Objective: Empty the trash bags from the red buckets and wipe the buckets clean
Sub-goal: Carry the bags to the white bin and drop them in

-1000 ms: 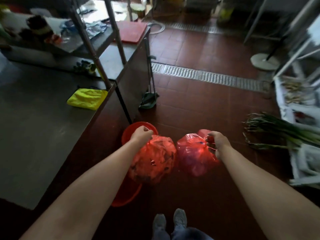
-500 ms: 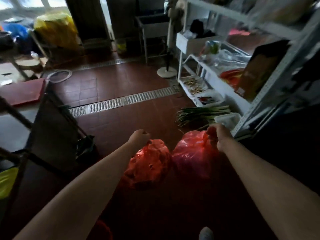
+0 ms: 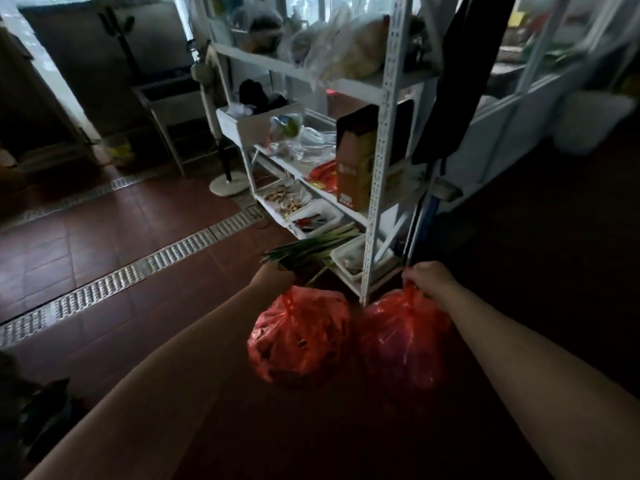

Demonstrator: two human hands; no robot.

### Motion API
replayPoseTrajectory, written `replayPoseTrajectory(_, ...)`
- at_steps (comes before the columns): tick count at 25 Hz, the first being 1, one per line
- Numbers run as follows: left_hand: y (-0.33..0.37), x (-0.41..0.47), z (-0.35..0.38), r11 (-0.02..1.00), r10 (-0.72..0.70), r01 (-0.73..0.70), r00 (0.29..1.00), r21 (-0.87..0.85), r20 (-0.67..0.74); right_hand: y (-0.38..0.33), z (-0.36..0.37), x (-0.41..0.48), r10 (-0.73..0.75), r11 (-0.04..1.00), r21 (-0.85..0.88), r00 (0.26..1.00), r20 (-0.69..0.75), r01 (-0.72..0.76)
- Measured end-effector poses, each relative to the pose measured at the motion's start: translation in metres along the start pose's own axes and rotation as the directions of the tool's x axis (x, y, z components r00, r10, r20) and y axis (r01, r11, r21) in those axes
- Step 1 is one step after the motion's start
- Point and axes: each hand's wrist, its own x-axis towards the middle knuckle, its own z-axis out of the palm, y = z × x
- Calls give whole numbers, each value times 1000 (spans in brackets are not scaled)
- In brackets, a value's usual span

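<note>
Hanging straight below each grip, lower ctr of frame: left hand (image 3: 273, 275) clenched on neck of left-hand bag (image 3: 301, 337), right hand (image 3: 427, 280) pinching knot of right-hand bag (image 3: 401, 341). Bags touch, long axes vert. Buckets not in view; shelf rack (image 3: 375, 168) just beyond.

readable text: none could be made out anywhere in the view; it was dim and blurred.
orange carton (image 3: 356, 157): stood on the white shelf rack (image 3: 380, 140) and carried a small pale mark at mid-height and a white patch near its bottom edge, both too blurred to read.
red packets (image 3: 322, 172): lay on the same shelf just left of the carton and bore yellow print, too small to tell letters or numbers.
brands, numbers, signs: none legible.
</note>
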Motion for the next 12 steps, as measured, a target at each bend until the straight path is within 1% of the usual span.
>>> replayPoseTrajectory(3, 70, 19, 68, 988, 66, -74, 996, 132, 64, 33, -77, 34, -51, 991, -133, 991, -126, 34)
replayPoseTrajectory(5, 116, 31, 110, 973, 125, -140, 988, 183, 91, 53, -124, 57, -94, 983, -174, 975, -202, 59)
replayPoseTrajectory(7, 156, 41, 146, 935, 193, -216, 975, 283, 108, 67, -165, 77, -121, 977, -203, 962, -245, 71)
replayPoseTrajectory(8, 176, 47, 166, 907, 238, -262, 965, 330, 114, 75, -186, 89, -116, 975, -214, 958, -262, 59)
replayPoseTrajectory(10, 218, 64, 210, 862, 331, -358, 934, 359, 136, 93, -227, 116, -82, 976, -218, 950, -301, 15)
replayPoseTrajectory(12, 254, 87, 252, 811, 409, -439, 898, 387, 162, 114, -263, 144, -45, 982, -189, 925, -377, -29)
